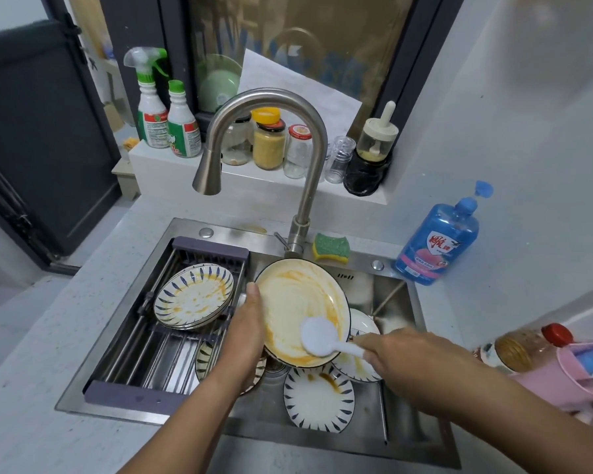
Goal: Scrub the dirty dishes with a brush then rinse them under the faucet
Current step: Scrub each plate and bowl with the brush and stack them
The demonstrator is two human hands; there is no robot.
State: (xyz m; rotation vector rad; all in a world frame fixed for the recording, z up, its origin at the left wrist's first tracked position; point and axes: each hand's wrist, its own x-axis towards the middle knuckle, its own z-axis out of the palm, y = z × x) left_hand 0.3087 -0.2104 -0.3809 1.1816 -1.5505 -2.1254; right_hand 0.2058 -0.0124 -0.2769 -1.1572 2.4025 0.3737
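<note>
My left hand [245, 331] holds a cream plate [297, 302] smeared with orange sauce, tilted up over the steel sink [396, 299], thumb on its left rim. My right hand [401, 359] grips the white handle of a round dish brush [319, 338], whose head presses on the plate's lower right part. Dirty blue-patterned plates [319, 401] lie in the basin below. Two or three more stained plates [194, 295] are stacked on the drying rack [134, 350] across the sink's left side. The curved faucet [288, 138] stands behind; no water runs.
A green and yellow sponge [331, 248] lies by the faucet base. A blue soap bottle [437, 244] stands at the right. Jars and spray bottles [166, 111] line the window ledge. A pink container [582, 374] and a bottle sit at the right edge.
</note>
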